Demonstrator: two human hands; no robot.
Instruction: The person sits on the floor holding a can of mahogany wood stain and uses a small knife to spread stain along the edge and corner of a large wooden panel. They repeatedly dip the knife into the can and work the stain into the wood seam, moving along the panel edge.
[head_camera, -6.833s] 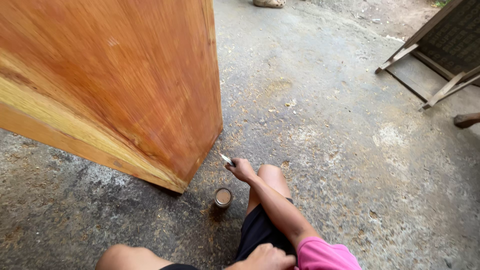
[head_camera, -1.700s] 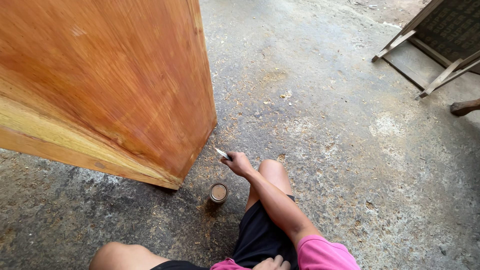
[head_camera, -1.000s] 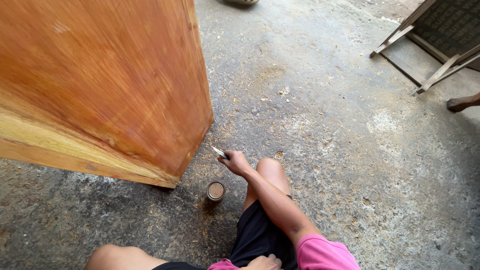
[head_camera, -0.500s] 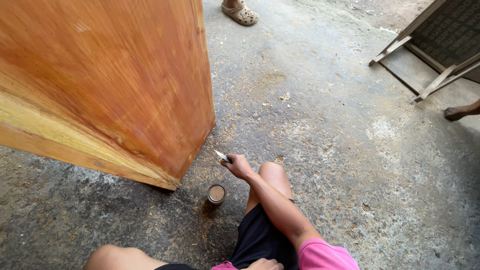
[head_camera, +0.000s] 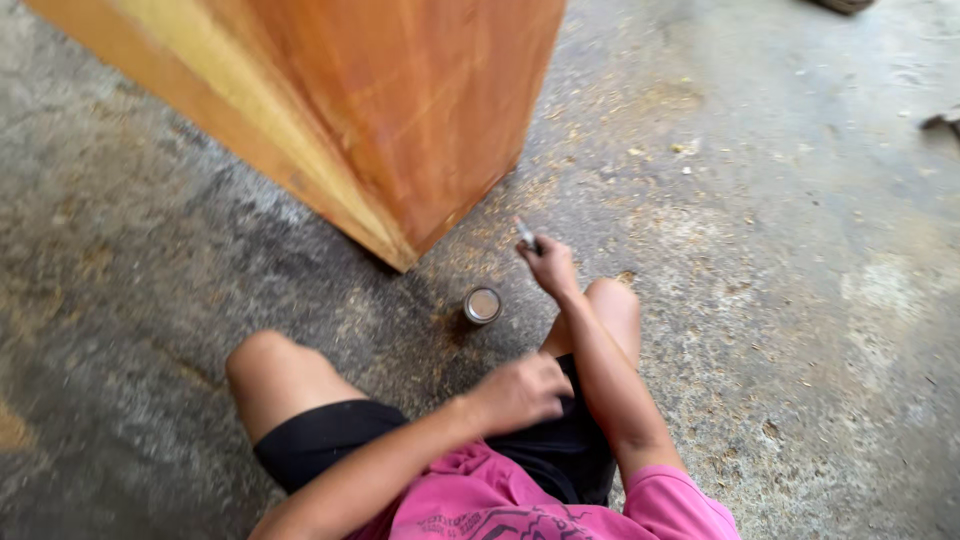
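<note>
Seated on concrete floor (head_camera: 780, 300), beside a big reddish-brown wooden panel (head_camera: 400, 100).
Right hand (head_camera: 549, 265) fingers closed around a small, blurred pale tool (head_camera: 525, 234); left hand (head_camera: 520, 392) loosely curled, empty; small round metal tin (head_camera: 483, 305) just left of the fingers.

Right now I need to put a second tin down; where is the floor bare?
Bare grey concrete floor right of the right hand. Crowded between the orange wooden cabinet, small round tin and knees.

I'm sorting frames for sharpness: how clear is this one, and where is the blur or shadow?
Head view: soft motion blur throughout; the wooden cabinet and concrete floor smear, the right hand and small tin stay readable. Light is even daylight, with a faint shadow under the cabinet.
</note>
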